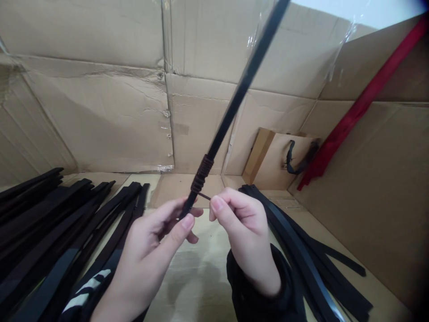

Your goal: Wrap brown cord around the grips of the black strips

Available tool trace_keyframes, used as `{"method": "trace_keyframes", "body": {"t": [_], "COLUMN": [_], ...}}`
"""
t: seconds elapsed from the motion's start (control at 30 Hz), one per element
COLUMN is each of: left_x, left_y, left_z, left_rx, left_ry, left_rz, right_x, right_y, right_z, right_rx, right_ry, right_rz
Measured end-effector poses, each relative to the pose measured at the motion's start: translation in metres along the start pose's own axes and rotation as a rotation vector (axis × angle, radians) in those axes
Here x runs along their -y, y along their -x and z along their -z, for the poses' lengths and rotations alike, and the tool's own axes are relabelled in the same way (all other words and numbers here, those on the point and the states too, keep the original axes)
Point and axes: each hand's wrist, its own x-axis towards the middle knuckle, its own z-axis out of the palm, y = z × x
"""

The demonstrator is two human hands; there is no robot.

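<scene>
My left hand (152, 250) grips the lower end of a long black strip (241, 89) that rises up and to the right past the top edge. A dark brown cord (200, 176) is wound in several turns around the strip just above my fingers. My right hand (244, 232) pinches the loose end of that cord between thumb and forefinger, right beside the strip. Both sleeves are black.
A pile of black strips (50, 223) lies on the left, another pile (301, 250) on the right. Cardboard walls (100, 112) enclose the work surface. A brown paper bag (284, 161) with a black handle stands at the back. A red strip (365, 98) leans on the right wall.
</scene>
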Motion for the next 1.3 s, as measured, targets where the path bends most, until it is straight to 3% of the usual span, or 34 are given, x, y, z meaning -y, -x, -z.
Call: {"method": "trace_keyframes", "body": {"t": [0.17,0.4,0.7,0.87,0.97,1.17,1.3], "left_x": [0.001,0.006,0.005,0.005,0.004,0.003,0.009], "left_y": [0.002,-0.001,-0.004,-0.004,-0.002,-0.006,-0.013], "left_z": [-0.001,0.004,0.016,0.019,0.017,0.012,0.014], "left_rx": [0.124,0.071,0.070,0.066,0.020,-0.128,-0.148], "left_ry": [-0.027,0.195,0.117,-0.128,-0.224,-0.133,0.002], "left_rz": [0.011,0.111,0.099,0.048,0.034,0.018,0.058], "right_x": [0.000,-0.002,-0.002,0.000,0.001,0.000,0.000], "right_y": [0.002,-0.001,-0.001,-0.001,0.000,0.000,0.000], "right_z": [0.000,0.001,0.003,0.002,0.002,0.001,0.001], "right_rx": [0.014,0.010,0.006,-0.001,0.004,0.026,0.019], "right_ry": [-0.005,0.072,0.055,0.027,0.014,0.036,0.059], "right_rz": [-0.050,0.011,0.036,0.038,0.036,0.004,0.000]}}
